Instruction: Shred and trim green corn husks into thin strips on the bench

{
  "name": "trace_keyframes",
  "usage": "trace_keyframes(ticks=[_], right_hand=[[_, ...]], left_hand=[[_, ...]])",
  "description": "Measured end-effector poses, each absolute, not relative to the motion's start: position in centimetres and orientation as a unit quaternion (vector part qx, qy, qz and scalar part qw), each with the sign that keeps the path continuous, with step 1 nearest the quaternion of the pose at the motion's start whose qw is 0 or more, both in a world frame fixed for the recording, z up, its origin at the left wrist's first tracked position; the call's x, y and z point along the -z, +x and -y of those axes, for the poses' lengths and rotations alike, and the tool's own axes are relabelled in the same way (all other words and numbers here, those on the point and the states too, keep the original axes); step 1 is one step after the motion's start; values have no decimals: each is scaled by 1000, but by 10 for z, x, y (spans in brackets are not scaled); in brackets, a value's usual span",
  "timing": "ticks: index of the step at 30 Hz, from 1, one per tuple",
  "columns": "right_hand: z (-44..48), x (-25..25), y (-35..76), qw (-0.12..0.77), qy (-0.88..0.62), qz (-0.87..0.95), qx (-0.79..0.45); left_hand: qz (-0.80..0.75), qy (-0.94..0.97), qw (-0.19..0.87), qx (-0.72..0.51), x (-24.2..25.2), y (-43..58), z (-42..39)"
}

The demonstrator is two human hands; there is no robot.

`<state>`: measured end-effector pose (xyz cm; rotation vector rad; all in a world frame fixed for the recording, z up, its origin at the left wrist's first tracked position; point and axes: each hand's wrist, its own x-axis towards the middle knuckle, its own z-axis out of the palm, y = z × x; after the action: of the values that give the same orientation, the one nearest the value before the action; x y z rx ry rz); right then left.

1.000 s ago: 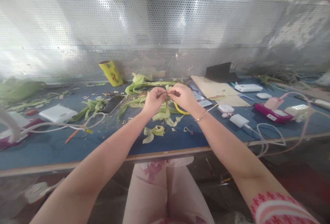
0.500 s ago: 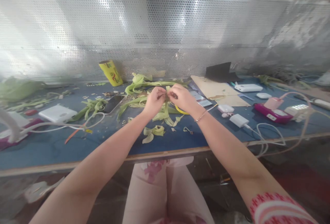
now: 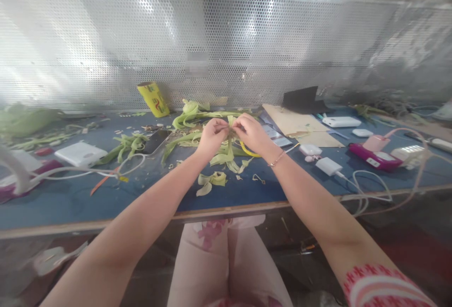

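Note:
Above the middle of the blue worktable (image 3: 70,198), my left hand (image 3: 211,136) and my right hand (image 3: 252,133) meet with fingertips pinched together. Both grip the top of a bundle of pale green leaf strips (image 3: 226,154) that hangs down from between them to the table. A thin bracelet circles my right wrist. A curled green leaf scrap (image 3: 211,180) lies on the table just in front of my hands. Longer green leaf strips (image 3: 190,117) are spread behind them.
A perforated metal screen (image 3: 226,48) walls the table's far side. A yellow roll (image 3: 153,99) leans against it. White power banks (image 3: 80,153) and cables (image 3: 367,185) lie left and right; a pink device (image 3: 374,155), brown cardboard (image 3: 294,122) and a phone (image 3: 155,141) are nearby.
My hands have drawn a little closer together on the leaf bundle, fingertips now touching. Nothing else on the table has moved.

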<state>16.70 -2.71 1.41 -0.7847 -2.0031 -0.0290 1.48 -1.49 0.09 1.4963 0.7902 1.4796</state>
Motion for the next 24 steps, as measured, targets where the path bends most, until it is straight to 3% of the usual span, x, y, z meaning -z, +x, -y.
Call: trace_keyframes(ticks=[17, 24], right_hand=[[19, -10, 174, 469, -366, 802, -59], [22, -14, 174, 469, -392, 791, -10]], left_hand=[[-343, 617, 414, -574, 4, 14, 9], [-347, 610, 411, -582, 4, 13, 5]])
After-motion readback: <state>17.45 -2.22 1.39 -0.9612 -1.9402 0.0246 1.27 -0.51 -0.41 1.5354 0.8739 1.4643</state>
